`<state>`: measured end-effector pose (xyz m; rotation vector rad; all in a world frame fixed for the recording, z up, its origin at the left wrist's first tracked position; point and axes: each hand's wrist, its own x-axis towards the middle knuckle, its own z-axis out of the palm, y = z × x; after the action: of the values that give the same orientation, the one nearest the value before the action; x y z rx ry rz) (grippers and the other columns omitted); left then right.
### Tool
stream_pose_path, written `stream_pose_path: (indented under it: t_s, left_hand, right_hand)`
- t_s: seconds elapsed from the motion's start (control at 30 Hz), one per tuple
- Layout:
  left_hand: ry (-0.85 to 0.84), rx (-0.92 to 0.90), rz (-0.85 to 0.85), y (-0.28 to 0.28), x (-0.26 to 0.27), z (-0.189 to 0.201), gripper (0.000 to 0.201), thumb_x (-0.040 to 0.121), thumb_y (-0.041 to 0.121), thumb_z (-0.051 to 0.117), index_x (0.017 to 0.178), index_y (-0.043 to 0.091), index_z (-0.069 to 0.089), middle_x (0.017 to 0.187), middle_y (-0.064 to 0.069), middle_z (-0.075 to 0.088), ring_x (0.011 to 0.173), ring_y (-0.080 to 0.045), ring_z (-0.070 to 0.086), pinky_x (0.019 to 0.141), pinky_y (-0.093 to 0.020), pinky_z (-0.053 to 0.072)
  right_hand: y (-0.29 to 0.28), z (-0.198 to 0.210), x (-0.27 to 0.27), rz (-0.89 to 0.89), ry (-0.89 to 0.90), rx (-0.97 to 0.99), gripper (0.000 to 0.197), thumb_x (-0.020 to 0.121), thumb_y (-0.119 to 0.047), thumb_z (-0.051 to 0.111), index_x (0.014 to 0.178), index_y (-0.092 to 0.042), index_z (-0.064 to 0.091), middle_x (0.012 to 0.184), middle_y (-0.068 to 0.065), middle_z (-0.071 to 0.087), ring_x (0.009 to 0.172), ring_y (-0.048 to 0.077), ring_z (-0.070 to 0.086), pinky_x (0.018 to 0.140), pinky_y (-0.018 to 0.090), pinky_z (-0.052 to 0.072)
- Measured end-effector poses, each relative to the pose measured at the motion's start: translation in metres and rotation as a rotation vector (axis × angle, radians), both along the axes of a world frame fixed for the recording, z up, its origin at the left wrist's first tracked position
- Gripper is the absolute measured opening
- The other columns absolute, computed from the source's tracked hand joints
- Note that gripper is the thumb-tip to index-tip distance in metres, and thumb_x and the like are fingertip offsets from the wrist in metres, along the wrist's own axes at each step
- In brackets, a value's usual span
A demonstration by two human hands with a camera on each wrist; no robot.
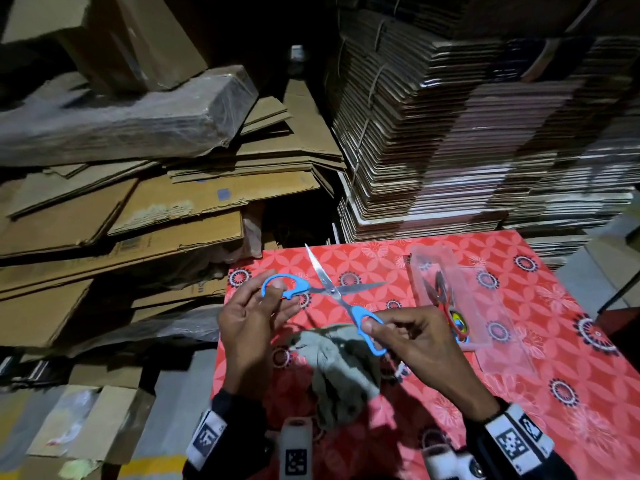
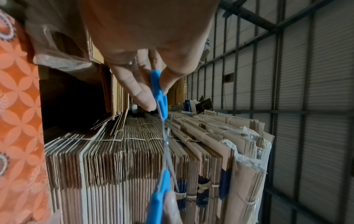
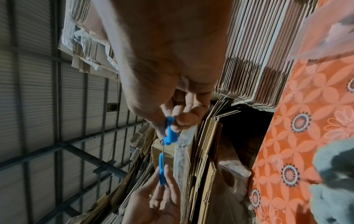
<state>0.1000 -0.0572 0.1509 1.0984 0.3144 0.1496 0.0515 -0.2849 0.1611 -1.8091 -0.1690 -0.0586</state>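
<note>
A pair of blue-handled scissors is held above the red patterned table, blades spread wide apart. My left hand pinches the larger handle loop between thumb and fingers. My right hand pinches the smaller handle loop. In the left wrist view the scissors run edge-on from my fingers. In the right wrist view the blue handle sits in my fingertips.
A grey cloth lies on the table below the hands. A clear plastic package with another pair of scissors lies to the right. Tied stacks of flattened cardboard rise behind the table; loose cardboard sheets pile at the left.
</note>
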Motion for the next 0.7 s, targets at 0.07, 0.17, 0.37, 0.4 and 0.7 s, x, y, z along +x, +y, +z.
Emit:
stream_pose_path:
  t_s: [0.07, 0.17, 0.37, 0.4, 0.7]
  left_hand:
    - [-0.042, 0.034, 0.007, 0.001, -0.004, 0.002, 0.017, 0.094, 0.009, 0.071, 0.110, 0.008, 0.072, 0.103, -0.020, 0.077, 0.074, -0.027, 0.077, 0.066, -0.027, 0.062]
    - [-0.079, 0.034, -0.027, -0.001, -0.009, 0.007, 0.011, 0.091, 0.003, 0.073, 0.101, 0.002, 0.068, 0.100, -0.025, 0.076, 0.073, -0.033, 0.077, 0.063, -0.029, 0.062]
    - [-0.082, 0.016, -0.126, -0.031, -0.022, 0.006, 0.030, 0.081, 0.017, 0.084, 0.087, 0.003, 0.059, 0.084, -0.020, 0.074, 0.074, -0.038, 0.077, 0.061, -0.033, 0.062]
    - [-0.078, 0.017, -0.127, -0.034, -0.022, 0.006, 0.030, 0.082, 0.019, 0.081, 0.091, 0.001, 0.060, 0.088, -0.022, 0.074, 0.077, -0.039, 0.078, 0.064, -0.032, 0.062]
    - [-0.311, 0.721, -0.052, -0.034, -0.021, 0.003, 0.042, 0.080, 0.055, 0.072, 0.120, 0.042, 0.069, 0.127, 0.018, 0.064, 0.126, -0.010, 0.058, 0.103, -0.035, 0.047]
  right_hand:
    - [-0.004, -0.003, 0.000, -0.037, -0.014, 0.021, 0.027, 0.089, -0.028, 0.076, 0.074, -0.006, 0.078, 0.057, -0.006, 0.047, 0.054, 0.007, 0.037, 0.054, 0.023, 0.031]
    - [-0.005, -0.004, 0.000, -0.111, -0.043, 0.066, 0.018, 0.084, -0.029, 0.079, 0.079, -0.012, 0.083, 0.054, 0.001, 0.055, 0.054, 0.007, 0.044, 0.054, 0.025, 0.038]
    - [0.010, 0.003, 0.000, -0.182, -0.031, 0.219, 0.009, 0.086, -0.014, 0.079, 0.079, -0.014, 0.084, 0.064, 0.008, 0.072, 0.049, 0.011, 0.058, 0.052, 0.021, 0.049]
    - [0.012, 0.004, 0.001, -0.191, -0.041, 0.209, 0.008, 0.086, -0.018, 0.079, 0.079, -0.017, 0.085, 0.065, 0.010, 0.073, 0.050, 0.012, 0.059, 0.053, 0.023, 0.050]
    - [0.016, 0.002, 0.004, -0.255, -0.126, 0.107, 0.015, 0.087, -0.017, 0.083, 0.072, -0.018, 0.081, 0.055, 0.001, 0.056, 0.052, 0.010, 0.046, 0.054, 0.027, 0.042]
